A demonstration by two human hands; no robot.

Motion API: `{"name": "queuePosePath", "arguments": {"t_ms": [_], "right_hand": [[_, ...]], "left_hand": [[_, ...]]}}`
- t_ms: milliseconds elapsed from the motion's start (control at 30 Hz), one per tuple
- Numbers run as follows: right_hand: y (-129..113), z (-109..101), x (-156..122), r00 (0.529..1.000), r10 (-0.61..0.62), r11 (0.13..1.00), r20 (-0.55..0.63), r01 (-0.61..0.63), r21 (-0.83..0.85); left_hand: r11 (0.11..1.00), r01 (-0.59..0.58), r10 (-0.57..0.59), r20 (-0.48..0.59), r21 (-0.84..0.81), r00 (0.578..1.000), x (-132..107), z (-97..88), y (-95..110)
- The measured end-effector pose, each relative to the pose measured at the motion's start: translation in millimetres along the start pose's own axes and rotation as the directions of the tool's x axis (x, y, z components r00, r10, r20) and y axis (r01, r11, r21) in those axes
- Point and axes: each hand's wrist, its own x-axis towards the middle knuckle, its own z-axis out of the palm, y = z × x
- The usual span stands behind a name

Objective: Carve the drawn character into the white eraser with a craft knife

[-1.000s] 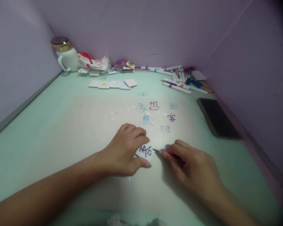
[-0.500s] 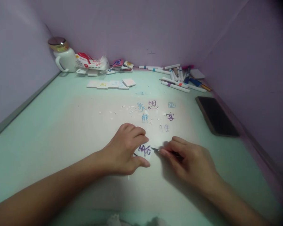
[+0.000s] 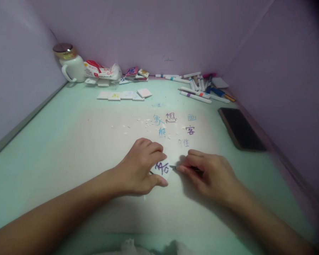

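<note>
Item: small white piece (image 3: 162,168) bearing a purple character, lying flat near the middle of the desk (image 3: 55,148).
Held by: left hand (image 3: 138,170), fingers closed about the piece and pinning it down.
Tool: thin blade (image 3: 172,166) in the right hand (image 3: 210,175), fingers pinched narrow on it, tip touching the piece's right edge.
Step, as judged: trimming that edge.
Next move calls for: a firm hold and a short, shallow stroke clear of the left thumb.
Nearby: white chips (image 3: 127,127), markers (image 3: 199,94).
</note>
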Motion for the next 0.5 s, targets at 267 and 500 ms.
{"name": "queuePosePath", "arguments": {"t_ms": [267,500], "right_hand": [[-0.8,-3.6,3.0,0.999,-0.025,1.0,0.045,0.025,0.01],[-0.2,-3.1,2.8,0.998,-0.053,0.999,0.042,0.053,-0.013]], "left_hand": [[1.0,-0.019,0.019,-0.005,-0.006,1.0,0.2,1.0,-0.9],[1.0,-0.022,0.022,0.003,0.002,1.0,0.5,-0.1,-0.9]]}}
